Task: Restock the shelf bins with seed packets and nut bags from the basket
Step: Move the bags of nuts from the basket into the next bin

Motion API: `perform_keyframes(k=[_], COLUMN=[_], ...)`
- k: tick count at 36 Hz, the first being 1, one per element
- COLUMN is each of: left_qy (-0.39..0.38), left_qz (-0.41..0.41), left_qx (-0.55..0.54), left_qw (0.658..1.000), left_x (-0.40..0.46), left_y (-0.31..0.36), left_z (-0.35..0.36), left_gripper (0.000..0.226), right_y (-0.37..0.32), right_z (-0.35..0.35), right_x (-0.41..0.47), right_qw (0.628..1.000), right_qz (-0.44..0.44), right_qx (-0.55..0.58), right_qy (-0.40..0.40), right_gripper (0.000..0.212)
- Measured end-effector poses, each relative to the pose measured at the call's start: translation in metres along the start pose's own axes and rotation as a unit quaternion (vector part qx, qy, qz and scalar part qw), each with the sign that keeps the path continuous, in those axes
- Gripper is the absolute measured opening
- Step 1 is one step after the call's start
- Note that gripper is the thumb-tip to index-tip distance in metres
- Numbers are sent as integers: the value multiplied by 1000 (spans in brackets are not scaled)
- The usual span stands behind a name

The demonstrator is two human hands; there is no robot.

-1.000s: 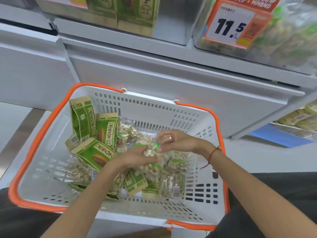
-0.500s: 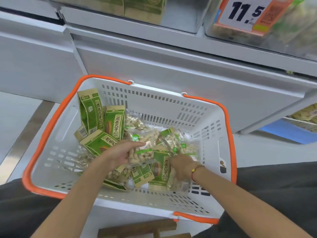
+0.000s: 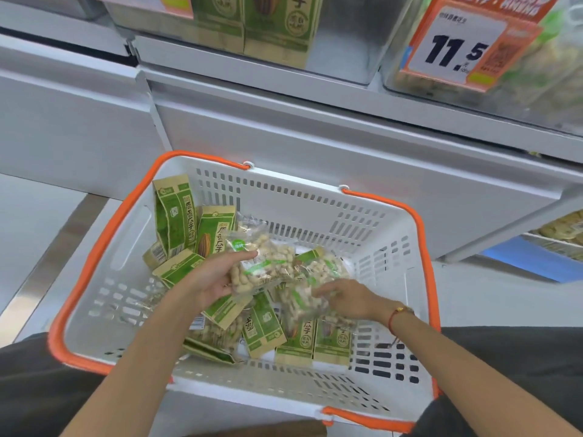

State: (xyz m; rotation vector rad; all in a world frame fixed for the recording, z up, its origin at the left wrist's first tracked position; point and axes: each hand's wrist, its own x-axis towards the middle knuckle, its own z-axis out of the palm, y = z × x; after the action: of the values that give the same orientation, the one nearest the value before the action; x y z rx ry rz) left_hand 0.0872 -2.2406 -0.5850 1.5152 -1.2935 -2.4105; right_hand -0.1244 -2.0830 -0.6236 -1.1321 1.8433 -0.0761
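Observation:
A white basket (image 3: 315, 209) with an orange rim rests on my lap and holds several green seed packets (image 3: 176, 212) and clear nut bags. My left hand (image 3: 214, 279) grips a clear nut bag (image 3: 265, 266) lifted a little above the pile. My right hand (image 3: 350, 298) reaches down onto a second nut bag (image 3: 303, 305) lying among the packets, its fingers closing on it. More seed packets (image 3: 303, 345) lie flat near the basket's front wall.
Above the basket stands a metal shelf bin (image 3: 344, 39) with green seed packets (image 3: 277, 26) upright in it. To its right a clear bin (image 3: 536, 77) of nut bags carries an orange price tag (image 3: 463, 45). A lower shelf (image 3: 555, 244) shows at right.
My left hand has raised its nut bag slightly higher. My right hand has moved from the basket's front up onto another nut bag. The view tilted up toward the shelf bins.

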Motion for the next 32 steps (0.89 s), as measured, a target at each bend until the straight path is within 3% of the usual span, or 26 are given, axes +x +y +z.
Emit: perform_keyframes(k=[4,8,10,13,16,18,22,26,28,30,32], left_qy=[9,11,9,-1,-16,-17,6,40,50,65,65], left_qz=[-5,-6,-4,2,2,12,28,33,23,4,1], left_qx=[-10,-15,-12,-22,-63,-66,-23,-3,-6,-13,-14], left_qw=[1000,1000,1000,1000,998,998,999,999,998,998,998], left_x=[5,4,4,2,4,6,7,7,7,8,5], left_y=[-7,-10,-11,-11,-9,-7,-2,-4,-4,-3,-1], left_z=[-3,-4,-5,-5,-2,0,6,6,5,6,10], left_gripper=[61,57,59,40,43,32,18,26,33,37,33], right_y=[-9,-17,-18,-22,-26,-31,-39,-52,-52,-49,-43], right_z=[10,11,15,30,42,45,39,30,30,32,38], right_x=[7,21,28,33,31,30,24,16,14,14,13], right_qw=[990,981,984,987,981,979,991,973,952,960,973], right_qz=[65,114,134,157,173,174,134,178,222,233,226], right_qx=[114,107,85,26,-72,-98,-13,126,175,128,34], right_qy=[48,114,77,29,49,51,23,-74,-117,-84,-13], right_gripper=[20,14,27,26,28,22,47,34,59,69,56])
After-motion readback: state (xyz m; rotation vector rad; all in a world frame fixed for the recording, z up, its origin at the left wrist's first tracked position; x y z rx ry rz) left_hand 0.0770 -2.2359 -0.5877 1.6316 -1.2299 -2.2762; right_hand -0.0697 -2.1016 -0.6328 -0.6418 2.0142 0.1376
